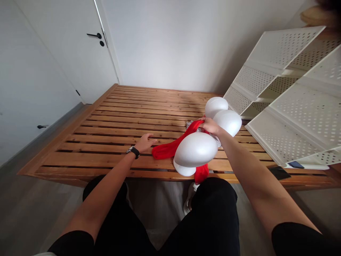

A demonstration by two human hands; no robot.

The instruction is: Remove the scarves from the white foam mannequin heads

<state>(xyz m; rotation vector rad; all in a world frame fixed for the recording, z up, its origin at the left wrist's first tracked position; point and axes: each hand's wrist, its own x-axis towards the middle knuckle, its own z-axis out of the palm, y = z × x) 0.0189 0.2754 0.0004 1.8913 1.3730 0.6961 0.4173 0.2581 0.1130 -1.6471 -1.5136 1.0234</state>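
Note:
Several white balloons (pixel 197 149) lie clustered on a slatted wooden platform (pixel 128 121). A long strip of red cloth (pixel 167 149) runs between them, one end stretching left over the slats and another hanging toward the front edge. My right hand (pixel 211 126) is closed on the red cloth at the middle of the cluster, with balloons on both sides of it. Some grey-white crumpled material (pixel 189 124) shows beside the cloth; its kind is unclear. Just left of the cloth's end, my left hand (pixel 145 142) hovers with fingers apart, holding nothing.
White perforated folding bins (pixel 287 103) are stacked on the right of the platform. A small dark flat object (pixel 279 172) lies near the front right edge. Behind stands a white wall, and a white door (pixel 69 42) with a black handle is at the left.

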